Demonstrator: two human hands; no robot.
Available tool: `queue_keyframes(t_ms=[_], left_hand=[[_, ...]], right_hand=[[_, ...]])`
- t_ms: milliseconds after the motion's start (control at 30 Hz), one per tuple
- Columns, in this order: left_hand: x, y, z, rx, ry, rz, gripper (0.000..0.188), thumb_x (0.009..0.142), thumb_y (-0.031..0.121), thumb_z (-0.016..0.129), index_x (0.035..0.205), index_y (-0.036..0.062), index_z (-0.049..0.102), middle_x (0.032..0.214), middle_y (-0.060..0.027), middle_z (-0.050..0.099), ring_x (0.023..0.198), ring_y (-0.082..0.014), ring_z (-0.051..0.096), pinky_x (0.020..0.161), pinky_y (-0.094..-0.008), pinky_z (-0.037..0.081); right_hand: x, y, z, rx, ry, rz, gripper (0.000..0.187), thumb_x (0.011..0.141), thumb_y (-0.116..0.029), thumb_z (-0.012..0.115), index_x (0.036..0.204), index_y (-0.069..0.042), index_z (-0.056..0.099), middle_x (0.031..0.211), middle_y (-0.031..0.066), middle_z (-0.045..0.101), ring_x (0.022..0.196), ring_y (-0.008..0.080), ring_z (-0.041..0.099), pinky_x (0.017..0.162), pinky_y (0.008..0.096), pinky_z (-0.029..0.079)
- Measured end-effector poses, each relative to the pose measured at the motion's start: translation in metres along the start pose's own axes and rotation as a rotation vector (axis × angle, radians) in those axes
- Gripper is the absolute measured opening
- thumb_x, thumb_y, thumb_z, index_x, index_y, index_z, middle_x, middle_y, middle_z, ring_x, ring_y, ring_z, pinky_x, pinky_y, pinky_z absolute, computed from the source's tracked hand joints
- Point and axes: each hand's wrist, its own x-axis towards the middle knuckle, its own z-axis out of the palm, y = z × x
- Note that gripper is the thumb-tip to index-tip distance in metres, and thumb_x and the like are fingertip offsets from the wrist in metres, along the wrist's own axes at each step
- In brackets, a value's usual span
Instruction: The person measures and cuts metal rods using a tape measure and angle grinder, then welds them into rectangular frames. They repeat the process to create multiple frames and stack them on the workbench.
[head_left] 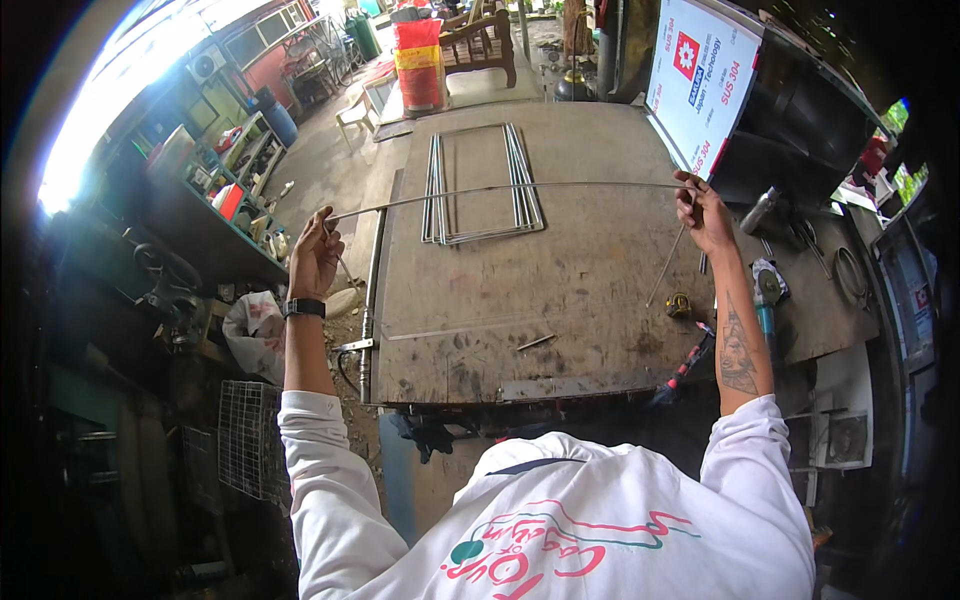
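A thin metal rod (560,184) stretches across the far half of the wooden worktable (590,290), raised in both my hands. My left hand (316,255), with a black band on the wrist, is closed round its left end, just beyond the table's left edge. Over the table's right side, my right hand (705,212) pinches the other end. Thin lengths slant back toward me below both hands, so the rod looks bent at its ends. Beneath it lies a group of rectangular metal wire frames (522,190), laid close together or overlapping.
On the table's right are a tape measure (678,304), a teal-bodied power tool (768,285) and a silver cylinder (760,210). A small pointed piece (537,342) lies near the front edge. A white printed panel (705,80) stands at back right; cluttered shelves (215,185) line the left.
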Motion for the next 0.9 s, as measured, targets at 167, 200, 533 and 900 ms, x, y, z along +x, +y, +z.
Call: queue_keyframes(t_ms=[167,200,533,900], left_hand=[[-0.011,-0.006,-0.014,0.055,0.134,-0.101,0.029,0.111,0.028,0.062,0.125,0.0034,0.063,0.100,-0.0003,0.063,0.071,-0.0068,0.053,0.059,-0.0207,0.046],[-0.013,-0.008,-0.016,0.068,0.155,-0.116,0.027,0.110,0.029,0.062,0.122,0.0039,0.064,0.100,-0.0001,0.063,0.071,-0.0065,0.053,0.058,-0.0201,0.046],[-0.026,-0.032,-0.006,0.196,0.170,-0.059,0.028,0.108,0.029,0.066,0.116,0.0019,0.071,0.083,0.0038,0.059,0.069,-0.0058,0.047,0.060,-0.0219,0.037],[-0.168,-0.120,-0.006,1.282,-0.466,-0.074,0.009,0.092,0.010,0.080,0.100,0.0069,0.082,0.093,-0.0088,0.080,0.085,-0.0222,0.073,0.078,-0.0380,0.055]], right_hand=[[-0.009,0.005,0.011,0.087,0.023,0.030,0.028,0.109,-0.021,0.062,0.126,0.000,0.069,0.094,0.0045,0.069,0.069,0.0073,0.054,0.055,0.0232,0.041],[-0.009,0.007,0.010,0.067,0.011,0.034,0.027,0.108,-0.020,0.062,0.125,0.000,0.070,0.094,0.0045,0.069,0.069,0.0074,0.054,0.055,0.0233,0.041],[-0.025,0.030,0.003,-0.262,0.140,0.017,0.023,0.107,-0.020,0.066,0.121,-0.004,0.072,0.096,0.0039,0.072,0.084,0.0127,0.068,0.076,0.0288,0.057],[-0.188,0.082,-0.040,-1.222,-0.392,0.159,0.017,0.090,-0.009,0.077,0.106,-0.007,0.078,0.098,0.0087,0.073,0.095,0.0256,0.070,0.086,0.0399,0.053]])
